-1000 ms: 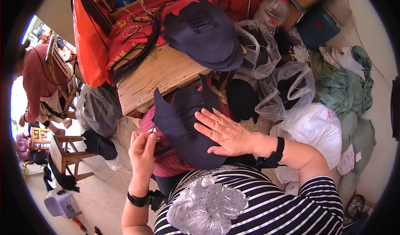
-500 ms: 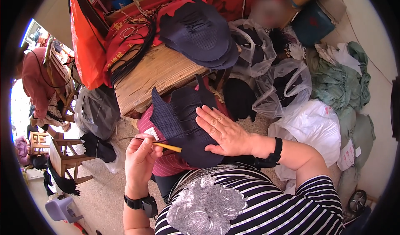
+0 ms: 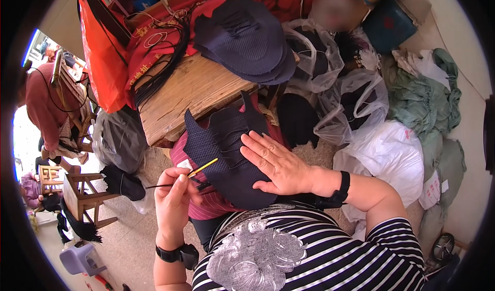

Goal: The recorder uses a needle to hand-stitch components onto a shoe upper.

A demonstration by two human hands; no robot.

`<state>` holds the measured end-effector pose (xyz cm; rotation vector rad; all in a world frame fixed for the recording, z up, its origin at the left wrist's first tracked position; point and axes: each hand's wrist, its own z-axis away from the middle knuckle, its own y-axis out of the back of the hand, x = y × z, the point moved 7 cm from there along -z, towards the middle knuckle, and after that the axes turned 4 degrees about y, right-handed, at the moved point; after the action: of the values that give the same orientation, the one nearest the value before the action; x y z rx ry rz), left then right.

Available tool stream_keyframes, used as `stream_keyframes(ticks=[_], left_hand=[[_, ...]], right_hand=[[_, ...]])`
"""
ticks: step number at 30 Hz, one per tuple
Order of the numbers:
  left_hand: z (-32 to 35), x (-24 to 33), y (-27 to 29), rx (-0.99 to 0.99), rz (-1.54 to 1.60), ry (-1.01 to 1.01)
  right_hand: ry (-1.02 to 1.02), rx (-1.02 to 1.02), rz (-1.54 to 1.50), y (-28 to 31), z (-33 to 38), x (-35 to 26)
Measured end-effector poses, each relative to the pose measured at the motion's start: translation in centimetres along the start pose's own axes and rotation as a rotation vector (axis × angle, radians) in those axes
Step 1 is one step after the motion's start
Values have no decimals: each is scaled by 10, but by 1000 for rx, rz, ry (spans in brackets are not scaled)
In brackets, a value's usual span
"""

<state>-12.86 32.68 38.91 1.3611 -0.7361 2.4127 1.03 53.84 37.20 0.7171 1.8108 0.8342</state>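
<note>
The dark textured piece [image 3: 216, 136] lies over a red striped cloth [image 3: 203, 211] at the near edge of the tabletop [image 3: 180, 100], close to the person's body, probably so that both hands reach it easily. The right hand [image 3: 278, 164] rests on its right part, fingers extended and the grip holding nothing, seemingly to keep the piece flat and steady. The left hand [image 3: 176, 195] is at the piece's left edge, its grip narrow: thumb and forefinger pinch a thin yellow stick [image 3: 204, 167], which slants over the piece, perhaps held lightly for fine control. A dark strand or shaft [image 3: 156, 186] sticks out to the left; whether it belongs to the stick is unclear. Farther off, similar dark pieces [image 3: 247, 48] are stacked beside black cords [image 3: 172, 64], likely for handy reach.
</note>
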Motion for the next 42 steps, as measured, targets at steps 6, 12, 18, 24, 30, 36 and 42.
stream_keyframes(ticks=[6,12,18,24,30,36,42], left_hand=[[10,2,-8,-276,201,36],[17,-5,-18,-414,322,130],[10,-3,-12,-145,-287,105],[0,-12,-13,51,-591,46],[-3,-5,-17,110,-710,-20],[-13,2,-23,94,-827,-68],[-24,0,-11,22,-727,-13]], right_hand=[[1,-4,-13,-1,-1,1],[0,-8,-3,-1,-2,1],[-5,-7,-5,0,-1,0],[-11,-1,-20,1,-2,0],[-10,-11,-32,1,-1,0],[-17,-12,-39,-1,-1,1],[-9,-3,-38,-1,-1,2]])
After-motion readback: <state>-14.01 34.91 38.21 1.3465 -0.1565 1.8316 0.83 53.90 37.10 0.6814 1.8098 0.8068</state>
